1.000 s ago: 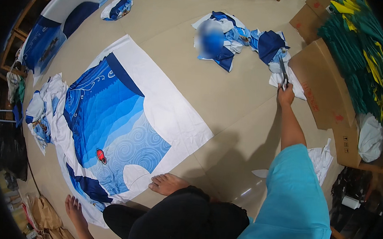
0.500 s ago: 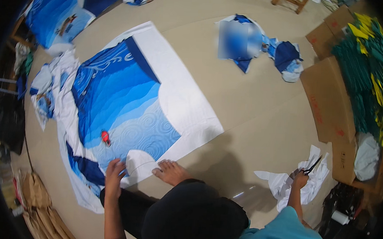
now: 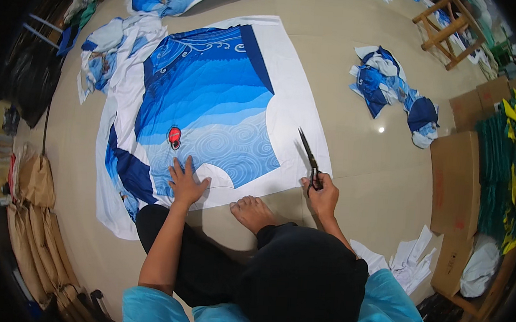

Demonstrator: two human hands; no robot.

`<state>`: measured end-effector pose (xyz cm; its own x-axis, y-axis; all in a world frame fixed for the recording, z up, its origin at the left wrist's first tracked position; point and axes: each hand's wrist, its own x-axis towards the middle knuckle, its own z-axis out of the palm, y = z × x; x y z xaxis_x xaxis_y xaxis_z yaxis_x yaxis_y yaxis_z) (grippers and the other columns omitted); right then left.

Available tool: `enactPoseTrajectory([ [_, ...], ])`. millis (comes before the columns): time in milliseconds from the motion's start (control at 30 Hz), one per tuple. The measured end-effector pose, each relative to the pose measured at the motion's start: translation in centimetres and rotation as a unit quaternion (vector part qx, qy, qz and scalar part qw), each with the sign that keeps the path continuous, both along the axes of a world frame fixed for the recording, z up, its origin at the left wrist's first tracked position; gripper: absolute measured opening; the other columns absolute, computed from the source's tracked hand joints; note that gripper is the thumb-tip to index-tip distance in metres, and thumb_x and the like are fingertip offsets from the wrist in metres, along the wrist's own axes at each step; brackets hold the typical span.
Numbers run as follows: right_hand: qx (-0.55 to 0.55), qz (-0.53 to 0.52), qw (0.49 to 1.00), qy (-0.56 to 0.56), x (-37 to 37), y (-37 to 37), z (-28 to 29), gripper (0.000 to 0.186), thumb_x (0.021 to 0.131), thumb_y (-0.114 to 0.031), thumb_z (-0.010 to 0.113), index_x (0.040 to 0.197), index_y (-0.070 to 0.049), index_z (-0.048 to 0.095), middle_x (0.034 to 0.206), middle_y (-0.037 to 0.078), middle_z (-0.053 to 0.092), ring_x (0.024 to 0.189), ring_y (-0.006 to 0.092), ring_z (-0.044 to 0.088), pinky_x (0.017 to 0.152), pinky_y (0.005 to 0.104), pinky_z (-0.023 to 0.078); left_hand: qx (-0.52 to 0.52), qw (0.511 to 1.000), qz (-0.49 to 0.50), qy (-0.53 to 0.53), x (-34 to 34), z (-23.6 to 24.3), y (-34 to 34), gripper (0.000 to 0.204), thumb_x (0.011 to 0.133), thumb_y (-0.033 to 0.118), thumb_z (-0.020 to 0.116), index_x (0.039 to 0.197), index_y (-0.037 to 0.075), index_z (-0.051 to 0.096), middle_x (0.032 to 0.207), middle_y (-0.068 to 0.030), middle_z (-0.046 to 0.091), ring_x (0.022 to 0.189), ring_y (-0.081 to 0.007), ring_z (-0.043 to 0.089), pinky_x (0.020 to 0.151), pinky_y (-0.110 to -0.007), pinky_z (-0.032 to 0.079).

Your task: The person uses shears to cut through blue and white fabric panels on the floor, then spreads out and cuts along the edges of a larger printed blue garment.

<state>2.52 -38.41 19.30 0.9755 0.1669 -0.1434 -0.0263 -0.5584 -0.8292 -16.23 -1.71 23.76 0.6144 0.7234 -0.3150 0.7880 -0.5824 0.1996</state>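
A large white fabric sheet printed with a blue wave pattern point(image 3: 214, 105) lies flat on the beige floor. My left hand point(image 3: 186, 182) presses flat on its near edge, fingers spread, just below a small red object point(image 3: 174, 135) resting on the cloth. My right hand point(image 3: 322, 193) grips black scissors point(image 3: 307, 154) by the handles, blades pointing away over the sheet's right white border. My bare foot point(image 3: 254, 211) rests at the sheet's near edge between the hands.
A crumpled pile of blue and white fabric pieces point(image 3: 392, 92) lies at the right. Cardboard boxes point(image 3: 458, 179) with green and yellow cloth stand along the right side. White scraps point(image 3: 408, 262) lie near my right side. A wooden stool point(image 3: 449, 25) stands far right. More printed fabric point(image 3: 108, 54) bunches at upper left.
My right hand brought the scissors from the far fabric pile back to the sheet's right edge. My left hand came to rest flat on the sheet's near edge.
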Motion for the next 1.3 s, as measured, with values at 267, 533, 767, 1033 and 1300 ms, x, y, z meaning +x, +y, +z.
enactPoseTrajectory([
  [267,0.092,0.102,0.939,0.316,-5.0,-5.7,-1.1,0.040,0.093,-0.033,0.089,0.081,-0.003,0.065,0.069,-0.002,0.059,0.064,0.0079,0.057,0.057,0.0286,0.045,-0.125,0.977,-0.094,-0.148,2.7,0.6,-6.6,0.081,0.094,0.026,0.078,0.159,0.000,0.039,0.155,-0.0348,0.043,0.145,-0.0510,0.040,0.118,-0.058,0.037],
  [533,0.078,0.107,0.934,0.332,-9.4,-9.5,-3.4,0.034,0.096,-0.030,0.085,0.086,0.000,0.071,0.071,-0.001,0.063,0.065,0.0075,0.057,0.056,0.0293,0.043,-0.663,0.677,0.284,-0.149,6.0,-3.7,-18.2,0.028,0.110,0.019,0.059,0.129,-0.002,0.058,0.120,-0.0178,0.067,0.104,-0.0267,0.072,0.091,-0.038,0.062],
  [767,0.068,0.141,0.928,0.337,-8.5,-7.5,-3.3,0.032,0.098,-0.028,0.084,0.090,0.001,0.073,0.073,0.000,0.066,0.065,0.0076,0.057,0.057,0.0297,0.043,-0.680,0.628,0.332,-0.182,6.8,-4.7,-20.2,0.030,0.114,0.027,0.056,0.124,-0.001,0.064,0.112,-0.0135,0.073,0.100,-0.0225,0.073,0.082,-0.033,0.059],
  [1033,0.084,0.126,0.892,0.426,-6.1,-4.7,0.9,0.034,0.098,-0.030,0.083,0.096,0.004,0.076,0.078,0.004,0.072,0.069,0.0102,0.061,0.062,0.0309,0.048,-0.615,0.639,0.410,-0.215,7.9,-5.8,-21.9,0.033,0.111,0.032,0.065,0.116,-0.001,0.070,0.101,-0.0104,0.078,0.080,-0.0169,0.075,0.069,-0.029,0.057],
  [1300,0.054,0.119,0.914,0.383,-6.7,-5.7,-0.4,0.039,0.093,-0.032,0.086,0.088,0.005,0.075,0.073,0.005,0.070,0.068,0.0101,0.060,0.060,0.0314,0.048,-0.599,0.658,0.407,-0.207,8.7,-4.6,-21.8,0.029,0.108,0.029,0.069,0.110,0.000,0.071,0.096,-0.0097,0.078,0.076,-0.0153,0.074,0.065,-0.027,0.056],
])
